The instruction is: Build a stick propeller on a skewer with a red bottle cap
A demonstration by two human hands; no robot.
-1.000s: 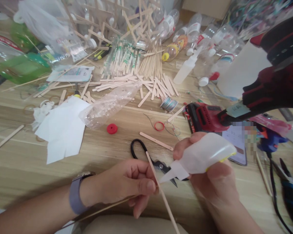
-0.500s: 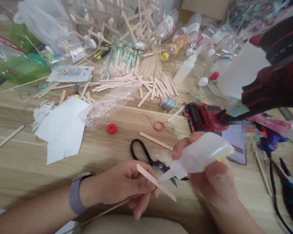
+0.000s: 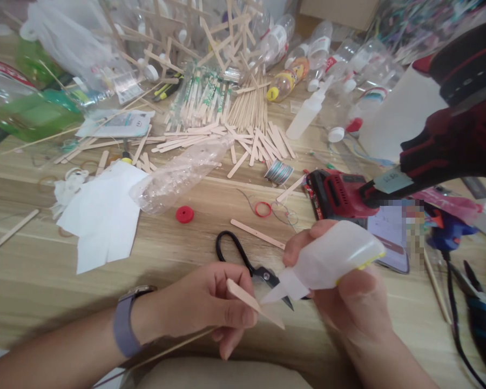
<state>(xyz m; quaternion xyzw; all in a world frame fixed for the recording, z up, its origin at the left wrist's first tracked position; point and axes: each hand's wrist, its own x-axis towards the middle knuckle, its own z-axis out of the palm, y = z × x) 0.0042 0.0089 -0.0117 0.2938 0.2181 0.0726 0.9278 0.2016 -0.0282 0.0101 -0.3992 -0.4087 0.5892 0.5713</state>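
My left hand (image 3: 222,305) pinches a flat wooden craft stick (image 3: 253,302), which slants down to the right. A thin wooden skewer (image 3: 174,350) trails from under the same hand toward the lower left; how it is gripped is hidden. In my right hand (image 3: 360,302) lies a translucent glue bottle (image 3: 336,259), fingers wrapped round it and its pointed nozzle tipped down to the left. The nozzle tip is close to the stick's edge; I cannot tell whether they touch. Black-handled scissors (image 3: 235,248) lie on the table behind both hands, partly covered.
Loose craft sticks (image 3: 263,146) and a skewer bundle (image 3: 249,105) lie further back, near plastic bottles (image 3: 319,46). A red power drill (image 3: 344,194) leans in from the right, beside a phone (image 3: 389,237). White paper (image 3: 105,216), a red cap (image 3: 184,214) and a wire spool (image 3: 279,172) are around.
The craft stick has turned slightly in my left hand, its lower right end shifting a little left. My right hand still holds the glue bottle in nearly the same place.
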